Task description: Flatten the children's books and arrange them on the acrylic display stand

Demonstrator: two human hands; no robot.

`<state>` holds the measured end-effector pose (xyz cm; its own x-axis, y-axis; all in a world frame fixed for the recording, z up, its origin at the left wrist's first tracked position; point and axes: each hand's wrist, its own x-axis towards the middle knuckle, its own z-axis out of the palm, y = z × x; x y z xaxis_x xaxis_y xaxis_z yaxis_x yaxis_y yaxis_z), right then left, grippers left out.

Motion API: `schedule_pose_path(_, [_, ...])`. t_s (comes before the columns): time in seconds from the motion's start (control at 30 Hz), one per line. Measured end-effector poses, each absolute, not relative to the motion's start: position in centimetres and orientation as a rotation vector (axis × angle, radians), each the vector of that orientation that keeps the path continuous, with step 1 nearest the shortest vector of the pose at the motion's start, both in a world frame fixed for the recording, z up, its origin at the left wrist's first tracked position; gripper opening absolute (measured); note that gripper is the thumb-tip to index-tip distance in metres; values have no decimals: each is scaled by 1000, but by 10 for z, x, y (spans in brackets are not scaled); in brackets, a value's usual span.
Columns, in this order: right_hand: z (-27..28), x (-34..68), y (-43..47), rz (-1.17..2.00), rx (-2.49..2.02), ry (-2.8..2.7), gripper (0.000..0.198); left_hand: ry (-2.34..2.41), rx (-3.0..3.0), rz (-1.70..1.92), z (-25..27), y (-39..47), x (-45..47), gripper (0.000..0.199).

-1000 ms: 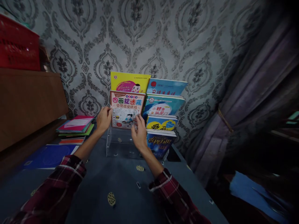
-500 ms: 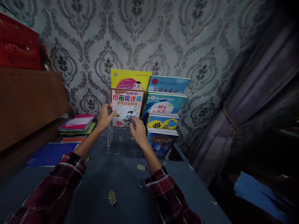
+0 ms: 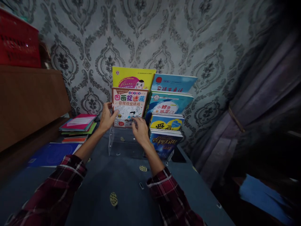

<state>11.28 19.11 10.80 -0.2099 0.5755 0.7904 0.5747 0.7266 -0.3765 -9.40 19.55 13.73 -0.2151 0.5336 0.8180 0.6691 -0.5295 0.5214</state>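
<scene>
A picture book (image 3: 130, 105) with a brown-edged cover and colourful Chinese lettering leans upright in a clear plastic tiered stand (image 3: 122, 142). My left hand (image 3: 107, 116) is at its left edge, the thumb over the front cover and the other fingers around the side, partly hidden. Against the lower right of the cover lies my right hand (image 3: 141, 129), its fingers bent and slightly apart. Behind the picture book a taller yellow book (image 3: 134, 75) shows its upper part.
Right of it stand a light-blue book (image 3: 174, 82), a teal book (image 3: 170, 102), a blue-yellow book (image 3: 167, 121) and a dark-blue book (image 3: 164, 142), stepped. At left lie a pile of booklets (image 3: 78, 122) and a blue booklet (image 3: 53, 154). A red basket (image 3: 18, 40) tops a brown cabinet (image 3: 33, 103).
The view has shifted slightly. Both hands stay at the picture book, which keeps its place in the stand; my right hand's fingers have moved only a little.
</scene>
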Motion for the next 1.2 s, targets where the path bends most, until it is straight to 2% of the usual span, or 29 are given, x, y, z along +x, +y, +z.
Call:
schedule_pose_path(0.17, [109, 117, 187, 46, -829, -1817, 33, -1521, -1786, -1764, 143, 191, -93, 13])
schedule_pose_path(0.23, [110, 118, 184, 48, -819, -1784, 32, -1541, -1788, -1750, 145, 192, -94, 9])
schedule_pose_path(0.47, [117, 122, 176, 89, -762, -1680, 33, -1587, -1792, -1793, 149, 202, -98, 29])
schedule_pose_path(0.67, [118, 121, 171, 87, -778, -1652, 33, -1634, -1755, -1787, 149, 210, -97, 39])
schedule_pose_path(1.2, [113, 122, 160, 117, -804, -1671, 32, -1589, -1802, -1767, 148, 187, -93, 35])
